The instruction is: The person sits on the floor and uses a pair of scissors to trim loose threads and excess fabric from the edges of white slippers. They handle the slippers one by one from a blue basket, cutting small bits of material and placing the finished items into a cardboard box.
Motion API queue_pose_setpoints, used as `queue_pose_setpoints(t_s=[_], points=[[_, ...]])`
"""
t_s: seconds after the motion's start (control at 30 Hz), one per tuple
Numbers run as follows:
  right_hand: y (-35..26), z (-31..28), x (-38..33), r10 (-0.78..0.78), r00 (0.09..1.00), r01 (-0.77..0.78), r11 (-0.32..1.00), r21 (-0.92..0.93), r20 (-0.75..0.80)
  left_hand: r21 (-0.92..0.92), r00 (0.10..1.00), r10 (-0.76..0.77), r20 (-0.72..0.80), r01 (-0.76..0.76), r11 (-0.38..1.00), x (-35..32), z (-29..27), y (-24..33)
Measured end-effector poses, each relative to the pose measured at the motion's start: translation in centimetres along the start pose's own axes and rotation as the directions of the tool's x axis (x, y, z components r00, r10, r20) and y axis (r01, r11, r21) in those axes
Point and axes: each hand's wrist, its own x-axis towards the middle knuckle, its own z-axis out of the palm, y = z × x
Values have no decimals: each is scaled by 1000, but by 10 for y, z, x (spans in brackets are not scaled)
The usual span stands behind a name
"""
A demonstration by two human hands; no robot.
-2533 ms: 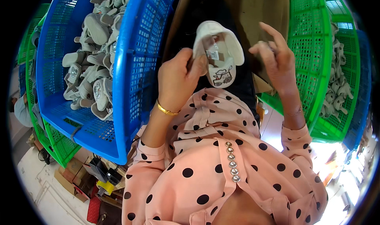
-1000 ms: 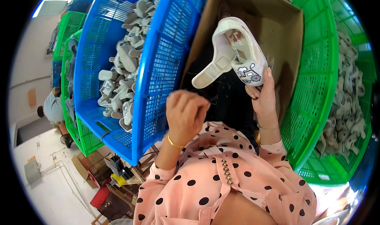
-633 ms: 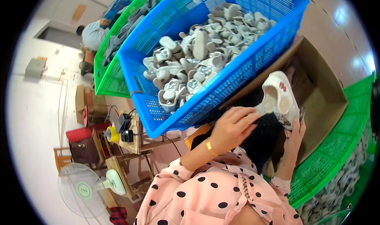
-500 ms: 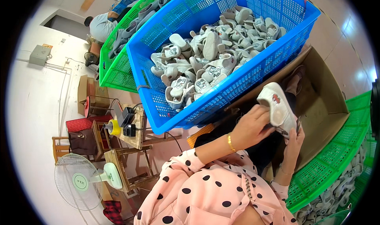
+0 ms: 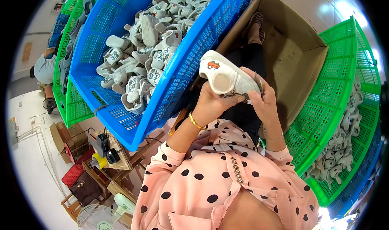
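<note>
A small off-white child's shoe with a red car picture on its side is held up in front of my chest. My left hand is closed on its lower edge, the thumb reaching along toward the other hand. My right hand is closed round the opposite end of the shoe. A thin dark metal piece shows by the right fingers; its kind I cannot make out. Left of my hands, a blue plastic basket holds a heap of similar pale shoes.
Beyond my hands stands an open cardboard box. A green basket lies to the right, with more shoes behind its wall. Green baskets stand at far left. A fan and wooden stools are at lower left.
The view has swung right, so the baskets sit further left. The shoe has turned from upright to lying more sideways, its car side facing me. Both hands still hold it.
</note>
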Motion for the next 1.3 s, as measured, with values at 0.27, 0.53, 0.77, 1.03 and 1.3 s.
queue_pose_setpoints(t_s=[0.27, 0.53, 0.77, 1.03, 1.3], points=[[-9, 16, 9, -69, 997, 58, 952, -302, -26, 329, 962, 256, -95, -212, 920, -8, -26, -17], [-11, 11, 10, 63, 993, -82, 976, -201, -97, 33, 990, 144, 4, -145, 989, -9, -44, -14], [-4, 14, 4, 34, 992, -48, 993, -111, -124, -154, 997, 53, 55, -45, 987, -9, -52, -6], [-9, 20, -4, -85, 993, 82, 996, -36, -82, -580, 936, -278, 216, 352, 735, -9, -48, -4], [4, 3, -6, -44, 988, 54, 996, 64, -149, -634, 899, -324, 296, 438, 637, -19, -34, -1]])
